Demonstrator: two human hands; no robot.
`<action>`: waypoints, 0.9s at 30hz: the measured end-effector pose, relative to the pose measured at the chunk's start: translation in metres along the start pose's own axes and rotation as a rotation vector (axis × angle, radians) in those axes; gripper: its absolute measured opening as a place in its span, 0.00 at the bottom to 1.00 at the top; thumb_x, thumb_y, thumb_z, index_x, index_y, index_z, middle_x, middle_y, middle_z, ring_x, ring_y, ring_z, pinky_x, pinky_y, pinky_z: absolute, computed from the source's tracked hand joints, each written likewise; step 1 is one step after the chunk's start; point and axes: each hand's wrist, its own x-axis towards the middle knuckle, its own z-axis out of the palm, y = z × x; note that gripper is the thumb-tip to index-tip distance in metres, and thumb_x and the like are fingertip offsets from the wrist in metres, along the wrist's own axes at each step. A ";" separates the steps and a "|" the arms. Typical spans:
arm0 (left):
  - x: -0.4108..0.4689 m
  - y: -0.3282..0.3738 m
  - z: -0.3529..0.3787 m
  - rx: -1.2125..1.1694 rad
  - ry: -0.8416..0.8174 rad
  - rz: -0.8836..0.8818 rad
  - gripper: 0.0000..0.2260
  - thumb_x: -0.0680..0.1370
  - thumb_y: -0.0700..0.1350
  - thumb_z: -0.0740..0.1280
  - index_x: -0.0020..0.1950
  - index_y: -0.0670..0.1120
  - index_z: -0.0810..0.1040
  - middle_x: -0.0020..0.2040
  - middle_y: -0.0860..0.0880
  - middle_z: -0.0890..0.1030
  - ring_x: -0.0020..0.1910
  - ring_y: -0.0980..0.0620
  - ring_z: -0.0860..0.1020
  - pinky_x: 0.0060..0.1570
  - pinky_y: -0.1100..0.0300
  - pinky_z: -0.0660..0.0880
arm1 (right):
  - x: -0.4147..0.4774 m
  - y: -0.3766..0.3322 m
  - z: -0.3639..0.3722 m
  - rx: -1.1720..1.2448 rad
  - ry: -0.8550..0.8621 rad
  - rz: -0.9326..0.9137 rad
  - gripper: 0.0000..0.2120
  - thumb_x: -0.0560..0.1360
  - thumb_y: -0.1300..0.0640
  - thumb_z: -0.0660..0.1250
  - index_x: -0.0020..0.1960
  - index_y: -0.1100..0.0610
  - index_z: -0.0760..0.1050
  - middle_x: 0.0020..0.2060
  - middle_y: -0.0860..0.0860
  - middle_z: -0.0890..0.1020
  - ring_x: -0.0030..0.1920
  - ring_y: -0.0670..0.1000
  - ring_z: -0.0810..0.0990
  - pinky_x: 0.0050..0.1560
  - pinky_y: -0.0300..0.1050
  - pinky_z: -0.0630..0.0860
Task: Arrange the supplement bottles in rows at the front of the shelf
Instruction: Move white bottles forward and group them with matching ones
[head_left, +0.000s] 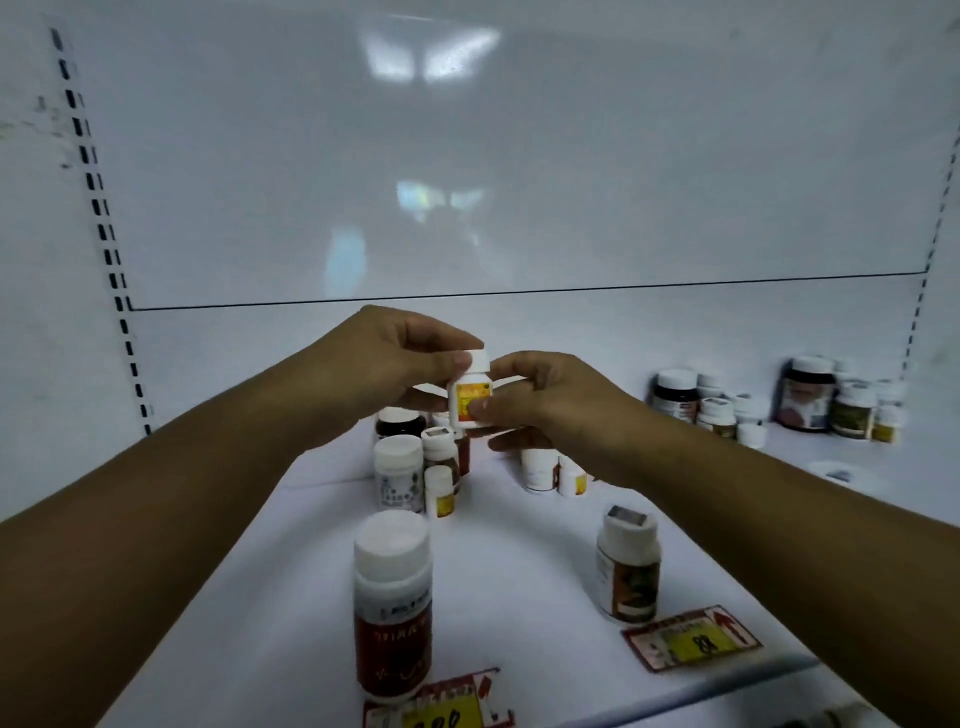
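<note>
Head view, looking down and forward into a white shelf (519, 545) with a glossy white back wall.

Held up at centre, above the shelf floor: a small white bottle (470, 397) with a white cap and a yellow-and-orange label, upright. Left hand (395, 364) closed on its upper part, thumb and fingertips pinching at the cap. Right hand (540, 400) closed on the body, thumb across the label, fingers curled behind. Both hands gripping the same bottle, neither one open.

Directly below the held bottle: a cluster of bottles (415, 462), mixed sizes, white caps, some dark bodies, standing close together. Just right of that cluster, under the right wrist: two small white bottles (553, 475), partly hidden.

Nearer the front edge than the held bottle: a tall bottle (392, 603) with a white cap and dark red label, upright. To its right, well apart: a shorter bottle (628, 566) with a brown label, upright. In front of each, a red and yellow price tag (693, 644) lying on the shelf.

Far right of the held bottle, against the back wall: another group of bottles (779, 400), large and small, not in rows.

Judged from the look: light, rigid plastic, smooth and a little slippery at the label, unlikely to break if set down gently. Best grasp probably around the body just under the cap, or by the cap, keeping it upright. Small base, so likely easy to tip against neighbours.
</note>
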 end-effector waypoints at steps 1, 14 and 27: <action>0.002 0.005 0.008 -0.004 -0.002 -0.006 0.08 0.73 0.39 0.69 0.49 0.48 0.84 0.43 0.49 0.86 0.43 0.52 0.84 0.43 0.59 0.81 | -0.004 -0.001 -0.010 -0.009 -0.003 -0.004 0.15 0.70 0.64 0.71 0.56 0.62 0.76 0.48 0.60 0.84 0.46 0.55 0.85 0.44 0.42 0.82; 0.050 0.093 0.214 0.030 0.037 -0.051 0.06 0.73 0.38 0.69 0.48 0.46 0.83 0.41 0.50 0.86 0.39 0.55 0.84 0.34 0.70 0.77 | -0.087 0.021 -0.222 -0.057 -0.045 -0.007 0.09 0.70 0.61 0.71 0.50 0.62 0.79 0.46 0.61 0.85 0.45 0.57 0.85 0.41 0.44 0.82; 0.120 0.099 0.296 0.078 -0.025 -0.059 0.05 0.70 0.41 0.73 0.45 0.48 0.84 0.40 0.50 0.86 0.39 0.53 0.84 0.35 0.67 0.79 | -0.088 0.042 -0.334 -0.161 -0.103 0.015 0.07 0.72 0.58 0.70 0.49 0.59 0.80 0.41 0.54 0.85 0.42 0.51 0.83 0.41 0.42 0.81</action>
